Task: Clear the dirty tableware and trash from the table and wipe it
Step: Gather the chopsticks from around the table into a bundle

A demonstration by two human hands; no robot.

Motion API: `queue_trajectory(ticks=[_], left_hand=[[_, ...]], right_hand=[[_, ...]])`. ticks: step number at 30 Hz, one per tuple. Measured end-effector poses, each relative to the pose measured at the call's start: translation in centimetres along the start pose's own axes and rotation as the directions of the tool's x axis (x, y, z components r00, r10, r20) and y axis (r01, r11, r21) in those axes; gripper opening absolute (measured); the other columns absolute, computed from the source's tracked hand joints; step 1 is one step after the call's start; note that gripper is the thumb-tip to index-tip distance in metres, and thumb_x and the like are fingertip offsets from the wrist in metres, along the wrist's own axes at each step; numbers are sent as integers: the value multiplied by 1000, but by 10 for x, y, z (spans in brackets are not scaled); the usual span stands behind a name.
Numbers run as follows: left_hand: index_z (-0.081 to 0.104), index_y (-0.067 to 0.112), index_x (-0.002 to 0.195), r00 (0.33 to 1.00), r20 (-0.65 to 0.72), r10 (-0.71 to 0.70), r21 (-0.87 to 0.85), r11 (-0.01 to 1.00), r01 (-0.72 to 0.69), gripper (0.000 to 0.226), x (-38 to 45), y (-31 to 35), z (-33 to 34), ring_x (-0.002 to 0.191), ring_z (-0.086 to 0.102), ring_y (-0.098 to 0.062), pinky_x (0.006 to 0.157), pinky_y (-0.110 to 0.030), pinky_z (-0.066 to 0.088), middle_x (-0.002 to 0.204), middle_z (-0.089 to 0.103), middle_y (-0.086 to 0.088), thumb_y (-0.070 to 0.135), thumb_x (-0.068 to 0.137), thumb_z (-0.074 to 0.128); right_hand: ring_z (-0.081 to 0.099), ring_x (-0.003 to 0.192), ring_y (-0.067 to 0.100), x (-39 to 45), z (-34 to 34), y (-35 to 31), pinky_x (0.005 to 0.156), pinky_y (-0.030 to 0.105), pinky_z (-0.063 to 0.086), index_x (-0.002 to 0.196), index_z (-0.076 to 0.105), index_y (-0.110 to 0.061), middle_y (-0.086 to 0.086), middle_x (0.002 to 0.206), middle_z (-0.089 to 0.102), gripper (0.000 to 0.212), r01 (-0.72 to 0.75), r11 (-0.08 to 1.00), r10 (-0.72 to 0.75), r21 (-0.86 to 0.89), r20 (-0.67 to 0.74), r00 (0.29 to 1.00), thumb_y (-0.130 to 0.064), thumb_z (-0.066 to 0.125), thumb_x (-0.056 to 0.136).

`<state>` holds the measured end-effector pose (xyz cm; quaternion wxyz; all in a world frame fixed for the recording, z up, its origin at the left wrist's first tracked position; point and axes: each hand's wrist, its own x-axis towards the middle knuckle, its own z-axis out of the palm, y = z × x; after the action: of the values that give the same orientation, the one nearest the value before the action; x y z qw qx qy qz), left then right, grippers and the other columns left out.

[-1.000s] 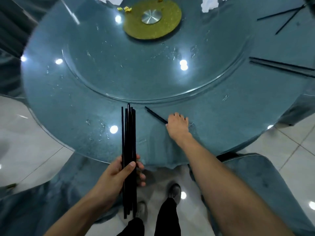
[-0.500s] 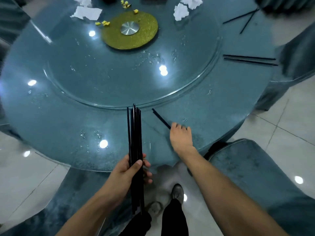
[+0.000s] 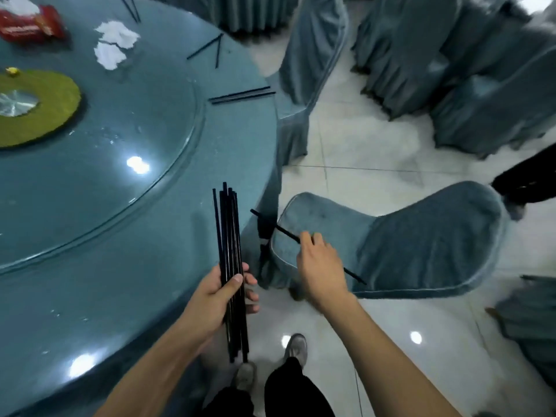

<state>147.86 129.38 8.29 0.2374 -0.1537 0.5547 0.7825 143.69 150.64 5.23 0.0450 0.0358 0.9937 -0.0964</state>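
Chopsticks bundle: black, upright, clamped in my left hand over the tabletop edge; sticks overlap, so I can't count them exactly, roughly eight or more. My right hand pinches one single chopstick in the air, off the tabletop and above the seat of the nearest covered chair.

Progress, as I judge it: collecting is midway, wiping not started.

Left on the tabletop:
- one pair of chopsticks lying parallel near the right rim, two sticks
- one splayed pair further back, two sticks
- another dark pair at the far edge, blurred, probably two
- crumpled white napkins, two clumps
- one red packet, top left
- one small yellow scrap at the edge of the green-gold disc in the middle of the glass turntable
- water drops and smears on the glass

No bowls or plates show in this view. No cloth in sight either. Next I expect the single stick to join the bundle, then the right-rim pair.
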Motion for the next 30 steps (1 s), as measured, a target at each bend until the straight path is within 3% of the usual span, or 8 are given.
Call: queue_trajectory(ticks=[4, 7, 14, 18, 21, 25, 30], left_hand=[[56, 1, 117, 990, 138, -17, 103, 995, 2, 19, 7, -9, 45, 74, 66, -28, 66, -43, 60, 90, 67, -13, 1, 106, 40], [55, 1, 120, 979, 202, -27, 161, 987, -6, 20, 15, -15, 82, 76, 66, -30, 67, -44, 59, 92, 69, -12, 2, 106, 41], [54, 3, 123, 961, 270, -51, 202, 979, -5, 21, 28, -41, 198, 78, 66, -30, 76, -51, 59, 96, 68, -13, 5, 106, 42], [55, 2, 123, 971, 235, -46, 157, 988, 9, 21, 31, -62, 272, 79, 67, -29, 70, -44, 60, 96, 68, -14, 4, 106, 44], [55, 0, 125, 982, 182, -54, 116, 993, 33, 22, 28, -78, 322, 77, 67, -29, 66, -41, 60, 95, 69, -14, 4, 105, 44], [55, -1, 124, 993, 111, -43, 91, 995, 33, 22, 29, -96, 381, 79, 66, -29, 69, -45, 62, 96, 68, -16, 4, 106, 44], [55, -2, 125, 998, 59, -35, 46, 998, 32, 23, 45, -104, 437, 80, 65, -30, 71, -45, 62, 94, 68, -15, 4, 105, 45]], right_hand=[[56, 101, 33, -28, -22, 53, 82, 42, 40, 126, 49, -15, 9, 112, 56, 31, -98, 995, 97, -22, -44, 994, -9, 46, 95], [56, 97, 33, -43, -39, 95, 77, 42, 38, 122, 52, -15, 8, 105, 59, 27, -160, 987, 159, 8, -126, 979, -12, 44, 97], [55, 96, 33, -67, -81, 208, 77, 41, 37, 125, 48, -11, 11, 109, 55, 26, -252, 967, 256, 43, -162, 953, -19, 41, 101], [56, 100, 33, -74, -105, 284, 80, 40, 39, 127, 48, -11, 11, 113, 55, 29, -237, 969, 245, 70, -150, 958, -24, 44, 101], [58, 94, 35, -76, -116, 337, 74, 39, 37, 121, 52, -10, 12, 107, 57, 26, -200, 973, 216, 113, -146, 966, -22, 50, 98], [58, 94, 29, -66, -123, 402, 81, 41, 48, 118, 52, -16, 7, 107, 58, 22, -160, 980, 172, 117, -99, 980, -25, 47, 99], [57, 92, 27, -42, -130, 460, 81, 41, 49, 117, 54, -17, 7, 105, 58, 21, -105, 982, 117, 159, -71, 991, -25, 45, 100]])
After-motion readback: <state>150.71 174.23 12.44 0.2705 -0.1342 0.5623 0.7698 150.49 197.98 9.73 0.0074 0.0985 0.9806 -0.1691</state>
